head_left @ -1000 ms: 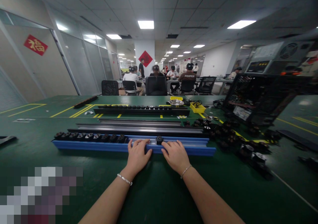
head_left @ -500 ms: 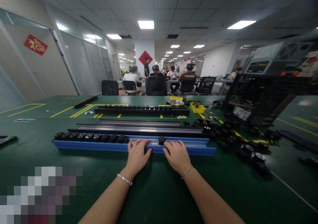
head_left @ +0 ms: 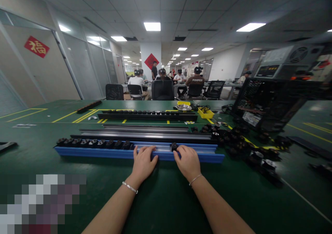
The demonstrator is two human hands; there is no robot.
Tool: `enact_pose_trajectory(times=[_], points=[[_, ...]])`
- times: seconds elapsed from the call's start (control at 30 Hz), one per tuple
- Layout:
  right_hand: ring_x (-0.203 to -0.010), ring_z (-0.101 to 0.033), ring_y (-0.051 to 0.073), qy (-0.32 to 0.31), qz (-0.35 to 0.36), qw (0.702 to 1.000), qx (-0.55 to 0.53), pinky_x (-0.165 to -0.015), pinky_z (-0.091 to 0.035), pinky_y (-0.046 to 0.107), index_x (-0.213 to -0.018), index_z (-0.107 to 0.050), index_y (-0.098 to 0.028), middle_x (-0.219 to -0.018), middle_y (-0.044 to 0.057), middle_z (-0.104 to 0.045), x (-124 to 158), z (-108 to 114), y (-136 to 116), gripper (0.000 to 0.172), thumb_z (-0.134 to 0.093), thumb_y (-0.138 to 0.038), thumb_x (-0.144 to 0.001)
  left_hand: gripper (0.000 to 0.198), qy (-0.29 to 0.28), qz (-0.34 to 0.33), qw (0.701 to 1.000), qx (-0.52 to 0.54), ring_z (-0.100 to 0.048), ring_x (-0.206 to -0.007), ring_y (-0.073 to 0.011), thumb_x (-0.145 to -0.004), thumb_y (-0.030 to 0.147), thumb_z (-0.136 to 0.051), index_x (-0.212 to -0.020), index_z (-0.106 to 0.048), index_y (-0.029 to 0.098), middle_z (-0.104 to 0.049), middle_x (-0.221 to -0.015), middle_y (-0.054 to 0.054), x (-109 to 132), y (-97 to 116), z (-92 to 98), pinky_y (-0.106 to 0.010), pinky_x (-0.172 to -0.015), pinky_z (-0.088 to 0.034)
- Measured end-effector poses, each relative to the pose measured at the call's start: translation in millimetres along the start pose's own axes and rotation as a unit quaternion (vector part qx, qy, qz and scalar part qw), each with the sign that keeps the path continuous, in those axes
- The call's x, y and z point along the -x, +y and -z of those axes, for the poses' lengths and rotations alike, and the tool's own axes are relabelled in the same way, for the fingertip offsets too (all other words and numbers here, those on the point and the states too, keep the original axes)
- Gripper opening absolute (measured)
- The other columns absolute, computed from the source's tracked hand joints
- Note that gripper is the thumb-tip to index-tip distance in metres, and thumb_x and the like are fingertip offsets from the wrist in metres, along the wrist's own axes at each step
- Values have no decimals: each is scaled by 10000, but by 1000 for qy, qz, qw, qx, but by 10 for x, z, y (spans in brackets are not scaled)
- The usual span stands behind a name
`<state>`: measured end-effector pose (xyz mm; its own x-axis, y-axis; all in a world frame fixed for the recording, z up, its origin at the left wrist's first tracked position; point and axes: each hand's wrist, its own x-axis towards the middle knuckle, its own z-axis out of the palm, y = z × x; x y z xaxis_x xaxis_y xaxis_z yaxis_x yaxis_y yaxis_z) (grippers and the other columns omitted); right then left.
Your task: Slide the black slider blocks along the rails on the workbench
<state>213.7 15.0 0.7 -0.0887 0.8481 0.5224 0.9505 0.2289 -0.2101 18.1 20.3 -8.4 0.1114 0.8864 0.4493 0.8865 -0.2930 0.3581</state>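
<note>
The person's left hand (head_left: 143, 163) lies palm down on the near edge of a long blue plastic channel rail (head_left: 103, 153). Its fingers (head_left: 145, 149) are spread flat over the rail's lip and hold nothing. The right hand (head_left: 188, 161) rests just to the right on the same rail, fingers (head_left: 181, 150) bent over the edge. The index tip is against a small black sliding block (head_left: 173, 146) that sits in the rail's groove. I cannot tell whether those fingers pinch the block or only touch it.

The rail lies crosswise on the green desk (head_left: 160, 199), near its front. A row of similar black blocks (head_left: 95, 143) fills its left part, well apart from the single block. Just beyond the blue rail lie long silver metal rails (head_left: 135, 132), and farther off a black rail loaded with blocks (head_left: 147, 115). To the right is a loose heap of black parts (head_left: 241, 144). Behind it stands an open black mesh computer case (head_left: 267, 102). A small yellow tray (head_left: 206, 113) and a shiny metal bowl (head_left: 184, 107) stand at the far side. Other people sit at tables (head_left: 181, 85) far back in the room.
</note>
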Motion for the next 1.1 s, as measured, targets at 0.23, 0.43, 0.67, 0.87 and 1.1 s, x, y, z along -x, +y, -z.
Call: enact_pose_trajectory(times=[0.23, 0.43, 0.67, 0.87, 1.1], points=[[-794, -540, 201, 26, -126, 992, -8, -714, -342, 315, -711, -544, -208, -780, 49, -612, -137, -82, -64, 270, -503, -458, -806, 321, 10, 5, 1000, 8, -538, -1074, -210, -796, 299, -535, -1115, -556, 282, -679, -1050, 6, 0, 38, -21, -524, -1096, -66], [-958, -527, 220, 46, -119, 992, -22, -800, -354, 325, -989, -609, -192, -1014, 86, -632, -131, -110, -68, 315, -503, -425, -805, 320, 6, 11, 1000, 4, -540, -1074, -214, -793, 295, -539, -1112, -559, 276, -679, -1058, -5, 3, 49, -24, -521, -1100, -58], [-953, -526, 224, 66, -116, 990, -41, -826, -350, 330, -923, -640, -189, -990, 78, -664, -103, -105, -6, 262, -486, -373, -815, 313, 5, 9, 1000, 12, -541, -1074, -217, -795, 293, -534, -1107, -557, 288, -678, -1056, 0, 6, 41, -21, -521, -1102, -46], [-951, -529, 221, 59, -138, 988, -34, -837, -346, 330, -910, -640, -181, -1002, 79, -664, -99, -65, 44, 264, -481, -367, -812, 310, 7, 6, 1000, 12, -542, -1070, -212, -798, 298, -528, -1106, -559, 281, -676, -1052, 2, 5, 27, -24, -517, -1101, -45], [-962, -528, 221, 57, -151, 987, -26, -855, -338, 331, -920, -639, -173, -1008, 89, -659, -86, -51, 99, 274, -467, -360, -817, 311, 6, 4, 1000, 12, -544, -1064, -213, -799, 293, -525, -1108, -563, 282, -679, -1042, -1, 6, 17, -22, -520, -1101, -46]])
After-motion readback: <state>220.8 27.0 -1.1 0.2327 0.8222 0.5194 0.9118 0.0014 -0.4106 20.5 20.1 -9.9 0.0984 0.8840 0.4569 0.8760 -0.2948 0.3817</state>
